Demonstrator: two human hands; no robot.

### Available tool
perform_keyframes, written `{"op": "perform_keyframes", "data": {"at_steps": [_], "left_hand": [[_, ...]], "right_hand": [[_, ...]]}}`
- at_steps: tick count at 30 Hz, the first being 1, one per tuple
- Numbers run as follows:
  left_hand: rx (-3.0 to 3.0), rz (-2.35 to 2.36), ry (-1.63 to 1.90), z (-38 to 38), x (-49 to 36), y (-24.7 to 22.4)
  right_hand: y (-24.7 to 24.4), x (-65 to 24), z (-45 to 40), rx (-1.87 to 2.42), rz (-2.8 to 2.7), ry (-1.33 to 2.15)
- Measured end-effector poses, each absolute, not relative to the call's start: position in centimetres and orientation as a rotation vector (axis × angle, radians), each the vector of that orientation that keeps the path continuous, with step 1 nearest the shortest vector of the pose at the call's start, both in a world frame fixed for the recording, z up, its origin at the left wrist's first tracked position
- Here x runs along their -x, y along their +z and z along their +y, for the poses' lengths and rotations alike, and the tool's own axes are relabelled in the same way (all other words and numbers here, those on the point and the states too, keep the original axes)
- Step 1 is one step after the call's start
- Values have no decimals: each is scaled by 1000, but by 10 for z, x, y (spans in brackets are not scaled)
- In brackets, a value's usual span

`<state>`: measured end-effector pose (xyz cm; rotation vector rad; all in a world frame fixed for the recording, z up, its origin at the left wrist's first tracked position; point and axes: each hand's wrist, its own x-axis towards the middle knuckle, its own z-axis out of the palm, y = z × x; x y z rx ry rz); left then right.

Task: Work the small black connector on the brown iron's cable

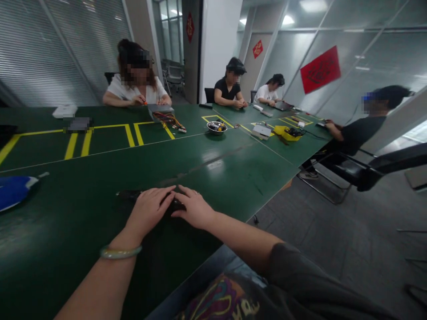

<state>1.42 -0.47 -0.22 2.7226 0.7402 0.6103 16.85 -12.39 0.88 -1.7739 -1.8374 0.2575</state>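
A dark, long object [128, 194] lies on the green table [233, 173] in front of me, partly under my hands. My left hand [151, 209], with a pale bangle on its wrist, rests over its middle with the fingers stretched out towards the right. From the other side my right hand [193, 206], with a ring on one finger, reaches over the object's right end. Its fingers are spread, and the fingertips of both hands meet or nearly meet. The black object is too dark for me to make out what it is.
A blue packet [15, 192] lies at the left edge. Farther back are a metal bowl [216, 128] of small parts, a grey box with coloured cables [160, 112], a white box [262, 131] and a yellow container [287, 133]. Several people sit around the table.
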Motion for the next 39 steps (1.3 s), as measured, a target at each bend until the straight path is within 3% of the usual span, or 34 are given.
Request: {"op": "perform_keyframes", "data": {"at_steps": [5,9,14,18,24,28,30,34,39], "left_hand": [[-2706,763,536,-9,-12,4],[-2688,769,516,-12,-13,8],[-2683,782,533,-12,-12,5],[-2666,793,511,-13,-7,5],[-2678,843,553,-16,-6,10],[-2670,1014,724,-12,-1,9],[-2640,1100,763,-7,5,8],[-2589,1147,728,5,18,7],[-2544,1157,723,9,20,10]], "right_hand": [[20,-216,-227,1832,-1408,74],[-23,-248,-312,2042,-824,-17],[-57,-235,-348,1895,-888,972],[-14,-240,-326,1709,-1192,1326],[81,-290,-255,2050,-1519,678],[97,-300,-200,2031,-1698,177],[86,-301,-180,2016,-1808,165],[44,-306,-156,2122,-1945,491],[8,-317,-139,2109,-1820,496]]}}
